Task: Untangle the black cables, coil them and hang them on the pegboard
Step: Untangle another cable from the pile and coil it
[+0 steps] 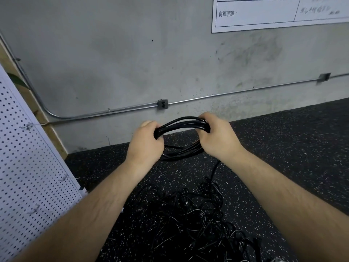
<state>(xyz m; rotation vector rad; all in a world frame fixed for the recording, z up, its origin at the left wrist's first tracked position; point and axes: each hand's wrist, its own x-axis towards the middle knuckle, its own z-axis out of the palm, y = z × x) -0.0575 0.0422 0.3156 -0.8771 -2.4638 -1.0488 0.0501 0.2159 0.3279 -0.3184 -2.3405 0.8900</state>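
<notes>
We face a grey concrete wall (113, 63) above a black speckled floor (283, 148). A white pegboard (28, 167) stands at the floor's left edge. A chart (255, 14) in the wall's upper right corner reads "有氧训练" (the handwriting beside it is too blurred). A cable tangle (188, 214) lies on the floor near its front edge. Above it our left hand (145, 142) and right hand (217, 135) grip opposite ends of a coil (181, 122), fingers curled.

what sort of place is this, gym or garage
Probably a gym or training room: speckled black rubber-type floor, bare concrete wall with exposed conduit, and a wall chart with a box labelled "aerobic training" in Chinese.
</notes>
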